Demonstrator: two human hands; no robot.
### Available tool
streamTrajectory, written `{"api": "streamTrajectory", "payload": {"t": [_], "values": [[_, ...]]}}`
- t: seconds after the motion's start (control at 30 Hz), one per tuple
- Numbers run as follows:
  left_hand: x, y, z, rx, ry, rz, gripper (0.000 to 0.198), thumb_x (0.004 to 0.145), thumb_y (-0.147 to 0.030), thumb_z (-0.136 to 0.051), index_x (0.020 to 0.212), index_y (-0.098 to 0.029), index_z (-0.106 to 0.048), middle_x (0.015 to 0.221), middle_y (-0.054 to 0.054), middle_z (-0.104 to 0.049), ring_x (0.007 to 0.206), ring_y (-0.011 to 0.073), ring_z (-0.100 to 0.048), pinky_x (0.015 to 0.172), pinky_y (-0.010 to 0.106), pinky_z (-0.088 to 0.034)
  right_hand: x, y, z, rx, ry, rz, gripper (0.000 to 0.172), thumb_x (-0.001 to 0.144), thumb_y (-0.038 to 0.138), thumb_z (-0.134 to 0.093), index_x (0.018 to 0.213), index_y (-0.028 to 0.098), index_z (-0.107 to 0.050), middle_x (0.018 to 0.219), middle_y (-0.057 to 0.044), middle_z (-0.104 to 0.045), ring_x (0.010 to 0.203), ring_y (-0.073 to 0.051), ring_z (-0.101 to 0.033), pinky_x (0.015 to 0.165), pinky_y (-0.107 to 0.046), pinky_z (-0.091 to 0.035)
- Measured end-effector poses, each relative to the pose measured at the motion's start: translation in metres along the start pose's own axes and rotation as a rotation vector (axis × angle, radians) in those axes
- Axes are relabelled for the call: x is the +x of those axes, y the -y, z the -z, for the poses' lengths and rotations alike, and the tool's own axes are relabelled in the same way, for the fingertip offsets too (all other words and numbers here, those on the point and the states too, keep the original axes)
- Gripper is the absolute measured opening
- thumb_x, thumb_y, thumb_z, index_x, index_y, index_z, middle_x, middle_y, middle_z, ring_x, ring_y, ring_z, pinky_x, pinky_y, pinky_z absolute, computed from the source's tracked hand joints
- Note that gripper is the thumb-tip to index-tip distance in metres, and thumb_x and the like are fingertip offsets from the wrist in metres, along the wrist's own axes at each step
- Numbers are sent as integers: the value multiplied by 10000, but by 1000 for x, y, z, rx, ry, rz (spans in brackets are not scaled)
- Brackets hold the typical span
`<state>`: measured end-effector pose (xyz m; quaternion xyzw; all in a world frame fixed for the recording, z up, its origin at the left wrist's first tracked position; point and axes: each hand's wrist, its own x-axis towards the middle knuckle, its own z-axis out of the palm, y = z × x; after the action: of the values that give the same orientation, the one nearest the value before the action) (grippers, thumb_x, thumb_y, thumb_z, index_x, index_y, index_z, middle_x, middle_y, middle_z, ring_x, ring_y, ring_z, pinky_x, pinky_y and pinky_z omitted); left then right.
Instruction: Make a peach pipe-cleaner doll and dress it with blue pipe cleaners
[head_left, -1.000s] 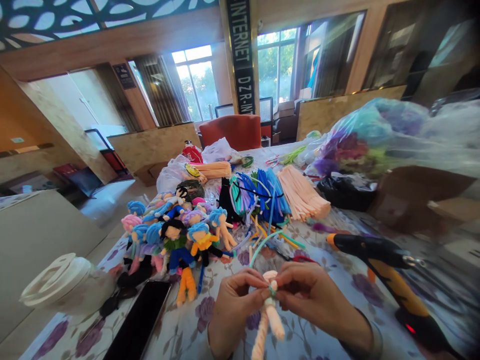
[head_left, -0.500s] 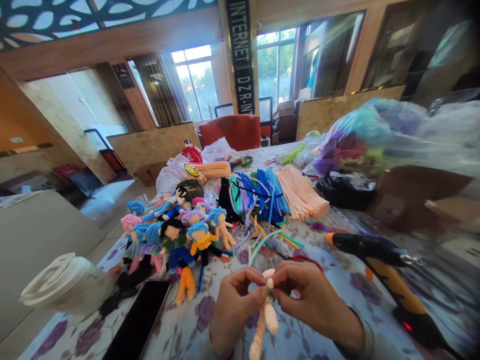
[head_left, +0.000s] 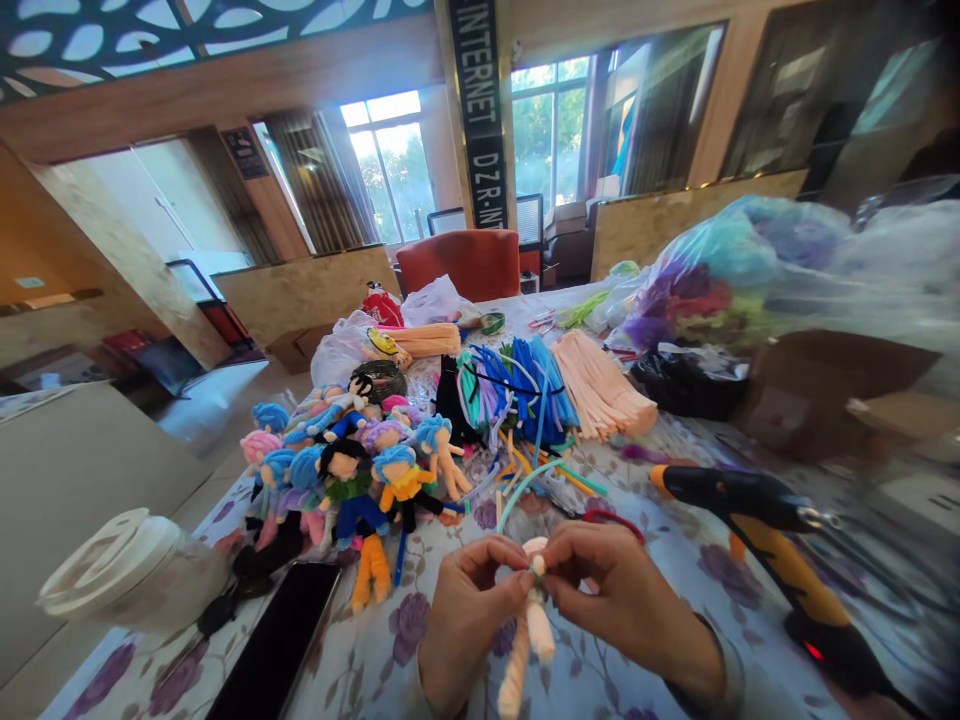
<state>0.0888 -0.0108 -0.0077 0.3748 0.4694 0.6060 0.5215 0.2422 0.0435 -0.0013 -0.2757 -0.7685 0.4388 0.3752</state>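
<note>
A peach pipe-cleaner doll (head_left: 527,635) hangs between both my hands over the flowered tablecloth (head_left: 360,650). My left hand (head_left: 469,615) pinches it at the neck from the left. My right hand (head_left: 626,600) pinches the same spot from the right, where a thin teal pipe cleaner (head_left: 525,485) wraps the neck and trails away toward the pile. The doll's round head shows just above my fingertips and its two legs dangle below.
Several finished dolls (head_left: 352,470) lie to the left. Bundles of blue (head_left: 525,395) and peach pipe cleaners (head_left: 600,390) lie behind. A black-and-orange glue gun (head_left: 757,520) rests at right, a phone (head_left: 277,640) and a lidded jar (head_left: 131,570) at left, plastic bags (head_left: 742,270) at back right.
Both hands shifted slightly left and up with the doll; the doll's legs swung a little left. The fingers keep working at the neck.
</note>
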Motion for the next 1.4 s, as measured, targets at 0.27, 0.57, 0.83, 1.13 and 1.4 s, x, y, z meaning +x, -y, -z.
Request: {"api": "streamTrajectory", "payload": {"t": [0.27,0.57,0.83,1.13,1.4], "values": [[0,-1,1,-33,-24,104,152,604,-240,-807,643,-150,-692,651,10,-640,610,120,-547,586,233,-414,3,-3,4,43,42,3,126,725,87,-651,772,171,-731,662,-3,-616,585,-103,-542,509,-191,-409],[1,3,2,-8,-19,52,118,589,-201,-808,610,-151,-703,705,24,-649,688,148,-577,630,241,-433,0,0,-3,43,1,-75,115,692,62,-608,701,159,-670,643,7,-623,554,-98,-539,499,-192,-417],[1,3,2,1,-31,10,104,594,-204,-806,618,-162,-715,686,13,-644,674,135,-566,633,232,-432,0,-1,-3,93,14,-89,74,719,108,-617,731,143,-682,663,-8,-624,574,-108,-550,514,-205,-420],[0,3,0,83,-35,-28,75,627,-194,-775,607,-177,-704,687,2,-641,693,142,-582,658,235,-455,2,1,-5,55,-8,-99,72,700,90,-596,699,146,-641,638,0,-614,553,-106,-539,497,-200,-409],[-1,1,3,175,17,-235,29,703,-204,-740,682,-199,-720,799,33,-652,793,174,-626,700,253,-484,1,-4,-6,30,4,-71,149,717,78,-560,804,156,-654,671,0,-628,588,-118,-570,533,-205,-445]]}}
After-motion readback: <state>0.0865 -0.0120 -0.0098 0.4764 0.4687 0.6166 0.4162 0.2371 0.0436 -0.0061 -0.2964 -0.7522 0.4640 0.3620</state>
